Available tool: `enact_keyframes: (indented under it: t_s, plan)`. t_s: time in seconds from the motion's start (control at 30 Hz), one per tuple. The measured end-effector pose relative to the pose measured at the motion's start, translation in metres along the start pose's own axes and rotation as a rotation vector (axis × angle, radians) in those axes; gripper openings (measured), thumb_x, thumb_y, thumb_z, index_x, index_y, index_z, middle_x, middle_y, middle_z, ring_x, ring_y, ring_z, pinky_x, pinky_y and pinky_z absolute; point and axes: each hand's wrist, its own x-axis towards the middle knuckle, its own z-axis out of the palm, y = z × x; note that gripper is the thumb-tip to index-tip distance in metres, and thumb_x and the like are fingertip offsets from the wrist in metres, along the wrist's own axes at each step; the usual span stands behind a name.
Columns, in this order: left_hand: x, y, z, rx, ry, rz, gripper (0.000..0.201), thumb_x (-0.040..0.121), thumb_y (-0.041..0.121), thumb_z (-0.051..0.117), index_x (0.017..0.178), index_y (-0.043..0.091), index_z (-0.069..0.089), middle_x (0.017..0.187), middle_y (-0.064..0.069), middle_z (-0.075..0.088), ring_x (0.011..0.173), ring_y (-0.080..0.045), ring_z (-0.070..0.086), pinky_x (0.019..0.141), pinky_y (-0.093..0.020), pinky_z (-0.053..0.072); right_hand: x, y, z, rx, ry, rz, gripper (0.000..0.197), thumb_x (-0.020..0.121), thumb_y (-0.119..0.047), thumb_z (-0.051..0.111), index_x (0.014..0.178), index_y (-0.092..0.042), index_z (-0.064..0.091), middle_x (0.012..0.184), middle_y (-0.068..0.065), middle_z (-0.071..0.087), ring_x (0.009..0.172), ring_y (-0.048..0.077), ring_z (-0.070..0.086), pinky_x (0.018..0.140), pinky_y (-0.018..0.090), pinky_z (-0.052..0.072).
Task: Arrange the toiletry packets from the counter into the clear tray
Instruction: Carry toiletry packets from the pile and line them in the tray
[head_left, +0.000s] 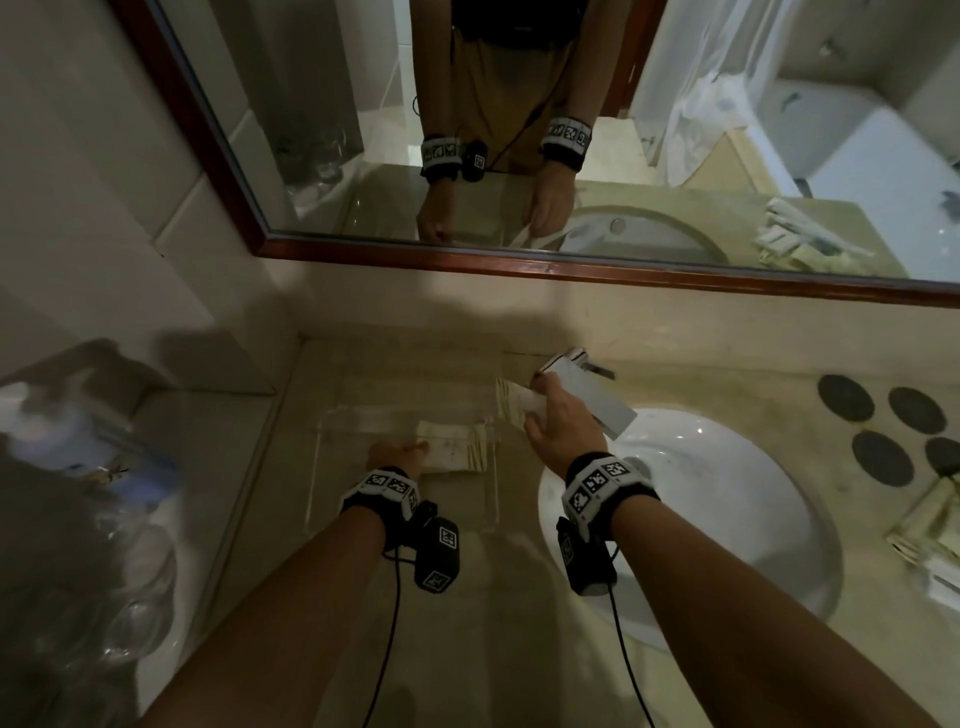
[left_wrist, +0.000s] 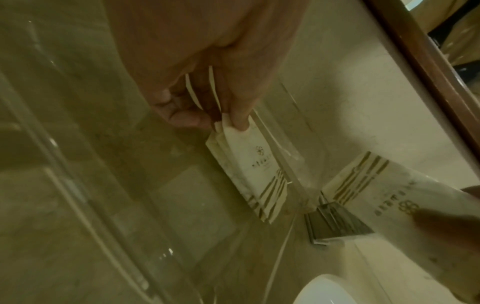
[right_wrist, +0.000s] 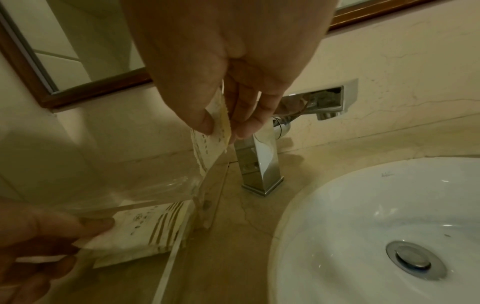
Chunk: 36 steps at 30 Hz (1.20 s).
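Two hands, one packet near the sink

Left hand (head_left: 396, 454) pinches packets (head_left: 453, 451) inside the clear tray (head_left: 332, 421) on the table. Right hand (head_left: 563, 426) pinches another packet (head_left: 511, 408) above the tray's edge; released early, it may fall toward the sink (head_left: 727, 545).

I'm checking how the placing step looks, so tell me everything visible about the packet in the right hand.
The packet is a flat, cream, paper-looking sachet with gold stripes at one end and a small flower logo with tiny print. The right hand pinches its upper end between thumb and fingers, so it hangs tilted, lower end at the clear tray's right rim, near the faucet.
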Motion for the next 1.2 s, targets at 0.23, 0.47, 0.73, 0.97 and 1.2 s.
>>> enact_keyframes:
  t_s: [0.23,0.47,0.73,0.97,1.2]
  plan:
    - [0.012,-0.002,-0.002,0.038,-0.076,-0.108,0.067,0.088,0.050,0.056,0.131,-0.002,0.053,0.134,-0.018,0.056,0.121,-0.034,0.055,0.105,-0.040,0.044,-0.003,0.003,0.006,-0.004,0.014,-0.004,0.035,0.088,-0.018,0.059,0.117,-0.015,0.040,0.104,0.012,0.063,0.091,0.031,0.063,0.078,0.041,0.055]
    - [0.007,-0.005,0.001,-0.005,-0.094,-0.075,0.063,0.090,0.042,0.060,0.132,-0.003,0.051,0.136,-0.017,0.053,0.124,-0.033,0.052,0.106,-0.036,0.042,-0.003,0.000,0.008,0.030,0.046,-0.008,0.028,0.089,-0.020,0.058,0.111,-0.018,0.040,0.100,0.007,0.062,0.086,0.027,0.062,0.076,0.040,0.055]
    - [-0.003,-0.012,-0.007,0.024,-0.085,0.088,0.049,0.086,0.035,0.066,0.123,0.004,0.060,0.127,-0.015,0.061,0.116,-0.031,0.058,0.089,-0.030,0.045,0.004,-0.006,0.009,0.461,0.057,0.179,0.040,0.087,-0.027,0.067,0.118,-0.015,0.044,0.107,0.003,0.057,0.096,0.022,0.061,0.083,0.036,0.055]
    - [-0.004,-0.010,-0.026,-0.004,-0.055,0.160,0.029,0.094,0.023,0.052,0.078,0.003,0.065,0.085,-0.016,0.064,0.078,-0.027,0.062,0.078,-0.036,0.052,0.001,-0.019,0.018,0.556,-0.113,0.198,0.038,0.084,-0.017,0.071,0.115,-0.009,0.052,0.113,0.010,0.063,0.096,0.021,0.065,0.079,0.033,0.058]
    - [-0.012,-0.021,-0.047,-0.275,-0.251,0.034,0.051,0.091,0.052,0.047,0.092,0.007,0.070,0.082,-0.008,0.070,0.061,-0.019,0.056,0.062,-0.026,0.042,-0.009,-0.032,0.051,0.572,-0.286,0.240,0.039,0.081,-0.013,0.074,0.106,-0.021,0.045,0.107,0.015,0.067,0.093,0.026,0.068,0.081,0.047,0.059]
